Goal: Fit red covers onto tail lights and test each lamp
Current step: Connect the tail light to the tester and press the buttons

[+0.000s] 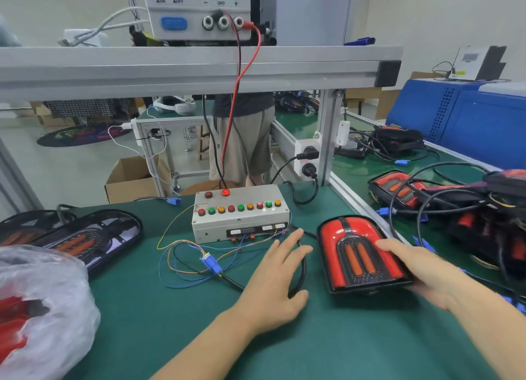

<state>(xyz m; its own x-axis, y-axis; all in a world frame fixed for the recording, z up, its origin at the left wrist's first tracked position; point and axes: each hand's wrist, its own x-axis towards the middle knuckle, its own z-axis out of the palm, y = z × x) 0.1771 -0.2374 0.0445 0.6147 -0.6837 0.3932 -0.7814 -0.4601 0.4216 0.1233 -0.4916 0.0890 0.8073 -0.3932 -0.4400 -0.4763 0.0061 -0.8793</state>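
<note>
Two bare forearms reach in from the lower edge toward the green mat [176,317]. The left hand [273,291] and right hand [421,268] wear no gloves, rings or sleeves.

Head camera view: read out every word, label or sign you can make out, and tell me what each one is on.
All on the power supply on the upper shelf:
"COARSE", twice, under knobs
"FINE", twice, under knobs; the right one is blurry
"OUTPUT", top edge
"ON" and "OFF", above the blue switch
"−", "GND", "+", above the sockets
Button box: small white labels, too blurred to read.
</note>
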